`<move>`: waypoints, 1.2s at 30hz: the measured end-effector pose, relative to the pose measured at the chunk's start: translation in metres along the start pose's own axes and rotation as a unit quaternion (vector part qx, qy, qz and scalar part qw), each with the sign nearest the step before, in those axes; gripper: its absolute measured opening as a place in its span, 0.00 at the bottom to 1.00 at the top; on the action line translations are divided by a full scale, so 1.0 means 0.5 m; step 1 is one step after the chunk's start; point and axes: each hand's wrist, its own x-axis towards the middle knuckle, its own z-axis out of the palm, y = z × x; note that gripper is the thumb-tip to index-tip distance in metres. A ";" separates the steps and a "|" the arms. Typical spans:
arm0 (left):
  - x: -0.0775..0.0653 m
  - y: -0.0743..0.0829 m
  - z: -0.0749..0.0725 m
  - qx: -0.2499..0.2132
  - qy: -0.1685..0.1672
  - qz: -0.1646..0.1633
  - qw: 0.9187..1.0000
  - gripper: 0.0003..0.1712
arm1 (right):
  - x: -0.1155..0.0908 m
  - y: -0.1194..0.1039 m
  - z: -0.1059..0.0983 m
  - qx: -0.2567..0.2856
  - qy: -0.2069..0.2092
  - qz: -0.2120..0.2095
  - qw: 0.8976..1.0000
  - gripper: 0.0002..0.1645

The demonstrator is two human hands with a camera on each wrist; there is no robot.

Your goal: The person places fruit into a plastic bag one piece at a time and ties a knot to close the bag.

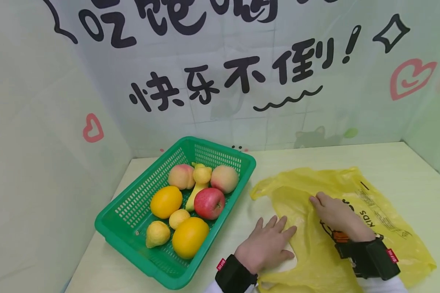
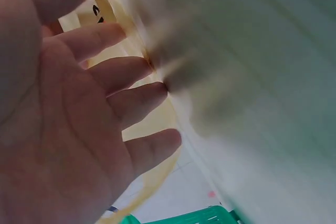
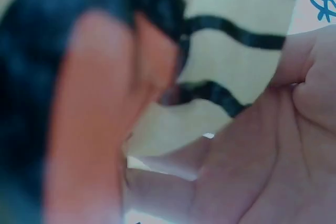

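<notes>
A yellow plastic bag (image 1: pixel 385 203) with black print lies spread on the table, creased and flat. My right hand (image 1: pixel 337 215) is on top of its printed side, fingers together and bent down, pinching the plastic; in the right wrist view the printed plastic (image 3: pixel 231 72) covers the fingertips. To the left, my left hand (image 1: pixel 265 246) rests palm down with fingers spread, at the bag's left edge by its handle loops. The left wrist view shows those fingers (image 2: pixel 128 103) apart, tips on the pale table.
A green plastic basket (image 1: pixel 132 260) stands left of the hands, holding peaches (image 1: pixel 225 179), a red apple (image 1: pixel 210 203), a banana (image 1: pixel 196 195), lemons (image 1: pixel 157 234) and orange-yellow round fruit (image 1: pixel 190 238). Behind the table hangs a printed cloth backdrop (image 1: pixel 212 130).
</notes>
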 end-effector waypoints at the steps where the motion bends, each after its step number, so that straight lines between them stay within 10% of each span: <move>1: -0.001 0.000 -0.001 -0.002 -0.007 -0.002 1.000 0.33 | -0.002 0.001 -0.002 -0.002 0.007 -0.007 1.000 0.25; 16: -0.009 -0.001 -0.018 -0.002 -0.006 -0.025 1.000 0.16 | -0.032 0.028 -0.061 -0.002 0.198 -0.035 0.980 0.27; 21: -0.013 -0.006 -0.014 0.007 -0.008 -0.040 0.999 0.32 | -0.038 0.038 -0.080 0.000 0.213 -0.023 0.977 0.29; 36: -0.025 -0.013 -0.027 0.055 -0.035 -0.063 0.996 0.28 | -0.066 0.077 -0.118 0.041 0.286 0.041 0.957 0.32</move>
